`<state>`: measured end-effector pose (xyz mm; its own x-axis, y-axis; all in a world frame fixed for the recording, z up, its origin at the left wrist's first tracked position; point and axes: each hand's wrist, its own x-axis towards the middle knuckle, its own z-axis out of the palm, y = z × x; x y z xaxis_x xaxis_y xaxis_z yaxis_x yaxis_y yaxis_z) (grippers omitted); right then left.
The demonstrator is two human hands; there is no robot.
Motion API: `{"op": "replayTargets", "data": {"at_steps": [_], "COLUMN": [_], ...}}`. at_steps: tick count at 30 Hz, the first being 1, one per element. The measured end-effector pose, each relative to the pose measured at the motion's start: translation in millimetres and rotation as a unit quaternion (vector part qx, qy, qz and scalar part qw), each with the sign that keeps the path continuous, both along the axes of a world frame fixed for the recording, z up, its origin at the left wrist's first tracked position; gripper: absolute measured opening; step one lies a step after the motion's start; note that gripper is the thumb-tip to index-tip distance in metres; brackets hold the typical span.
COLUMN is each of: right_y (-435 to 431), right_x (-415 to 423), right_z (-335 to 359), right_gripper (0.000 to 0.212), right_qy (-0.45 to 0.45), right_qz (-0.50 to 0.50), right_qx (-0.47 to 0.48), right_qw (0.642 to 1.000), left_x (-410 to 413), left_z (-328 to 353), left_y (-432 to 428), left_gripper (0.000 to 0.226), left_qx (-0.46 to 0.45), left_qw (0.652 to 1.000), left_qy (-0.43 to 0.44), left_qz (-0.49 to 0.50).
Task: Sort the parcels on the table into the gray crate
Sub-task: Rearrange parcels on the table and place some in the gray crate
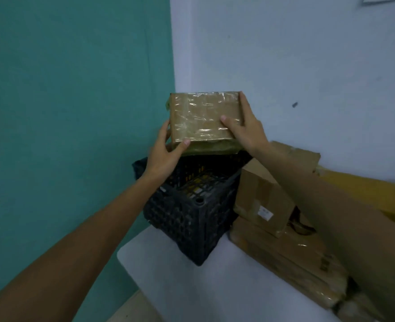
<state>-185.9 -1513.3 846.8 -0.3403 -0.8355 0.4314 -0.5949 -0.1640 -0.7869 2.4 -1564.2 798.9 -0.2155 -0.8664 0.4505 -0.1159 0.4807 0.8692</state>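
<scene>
A brown cardboard parcel (203, 117) wrapped in shiny clear tape hangs in the air above the far side of the dark gray lattice crate (192, 219). My left hand (166, 152) grips its lower left corner, thumb on the front face. My right hand (245, 126) grips its right edge, thumb on the front and fingers round the side. The crate stands on the white table (164, 282) near the left corner. Something yellow shows through the crate's lattice; what lies inside is unclear.
Right of the crate lie stacked cardboard parcels: a small box (261, 196) on a flat taped parcel (291, 266), with a yellow padded envelope (363, 194) behind. A teal wall stands left, a white wall behind.
</scene>
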Motion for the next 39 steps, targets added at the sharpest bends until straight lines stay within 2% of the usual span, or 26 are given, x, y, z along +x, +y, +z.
{"op": "replayTargets", "data": {"at_steps": [6, 8, 11, 15, 17, 20, 23, 25, 28, 32, 37, 39], "right_y": [10.6, 18.1, 30.7, 31.6, 29.7, 24.6, 6.6, -5.5, -12.1, -11.0, -1.4, 12.2], "right_x": [-90.9, -117.2, -139.8, -155.7, -167.1, -180.9, -195.0, -205.3, -217.6, -222.2, -209.6, -201.9], "right_z": [-4.7, -6.5, -13.5, -37.8, -52.1, -66.0, -69.5, -70.0, -75.0, -77.5, -66.3, -57.7], "right_gripper": [0.062, 0.07, 0.097, 0.106, 0.104, 0.091, 0.075, 0.071, 0.07, 0.072, 0.082, 0.084], "right_qy": [0.006, -0.007, -0.031, 0.029, 0.055, 0.01, -0.006, -0.007, -0.011, 0.027, 0.099, 0.109], "right_qz": [-0.15, -0.17, -0.177, -0.243, -0.287, -0.334, -0.381, -0.4, -0.414, -0.435, -0.444, -0.441], "right_qx": [0.018, 0.028, 0.06, 0.106, 0.111, 0.09, 0.084, 0.082, 0.083, 0.112, 0.119, 0.102], "right_qw": [0.988, 0.985, 0.982, 0.964, 0.95, 0.938, 0.921, 0.913, 0.906, 0.893, 0.883, 0.885], "left_x": [-114.4, -147.9, -185.3, -221.1, -235.1, -248.7, -259.9, -265.7, -269.6, -270.7, -252.9, -239.7], "left_z": [-5.9, -7.9, -10.9, -24.1, -35.8, -55.6, -73.3, -79.5, -83.2, -81.1, -73.3, -66.5], "left_y": [-42.6, -53.4, -70.6, -86.1, -87.5, -86.2, -96.5, -103.8, -107.4, -107.3, -102.1, -95.6], "left_gripper": [0.068, 0.069, 0.066, 0.061, 0.067, 0.091, 0.11, 0.115, 0.11, 0.108, 0.088, 0.082], "left_qx": [0.017, 0.019, 0.01, -0.021, -0.001, 0.021, -0.03, -0.027, -0.044, -0.068, -0.106, -0.129], "left_qw": [0.984, 0.976, 0.969, 0.964, 0.952, 0.93, 0.913, 0.904, 0.898, 0.895, 0.854, 0.851], "left_qy": [0.011, 0.008, -0.018, -0.061, -0.072, -0.083, -0.156, -0.19, -0.222, -0.245, -0.358, -0.368], "left_qz": [-0.18, -0.219, -0.247, -0.258, -0.299, -0.358, -0.375, -0.382, -0.378, -0.367, -0.363, -0.351]}}
